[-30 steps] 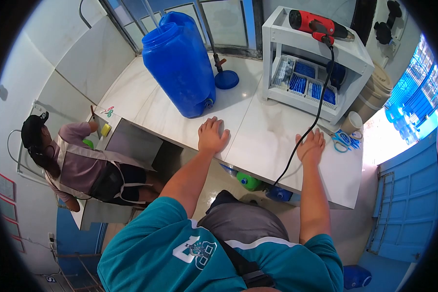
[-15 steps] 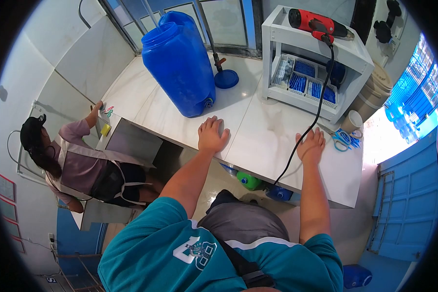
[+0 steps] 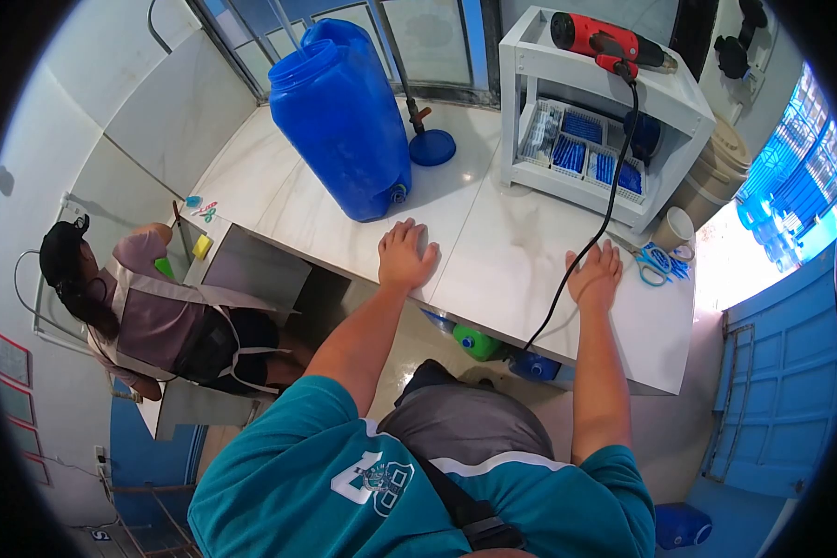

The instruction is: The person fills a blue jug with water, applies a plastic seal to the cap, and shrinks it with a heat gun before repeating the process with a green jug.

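Note:
My left hand (image 3: 406, 255) rests palm down on the white counter (image 3: 465, 214), fingers stretched out toward a big blue jug (image 3: 339, 130). Near the counter's front edge on the right, my right hand (image 3: 595, 274) also lies flat with its fingers apart. A black cord (image 3: 604, 221) runs down past the fingers of my right hand. It comes from a red heat gun (image 3: 604, 42) lying on top of a white shelf rack (image 3: 609, 121). Just right of that hand are blue-handled scissors (image 3: 654, 264) and a white cup (image 3: 673, 230).
A person in an apron (image 3: 172, 316) stands at the left by a sink-side counter with a yellow sponge (image 3: 202, 246). Behind the jug is a round blue base (image 3: 432, 147) with a pole. Small trays of blue items (image 3: 581, 139) fill the rack. Green and blue containers (image 3: 477, 344) stand below.
The person at the left has drawn an arm back from the counter's corner, where a small blue item now shows. My hands stay in place.

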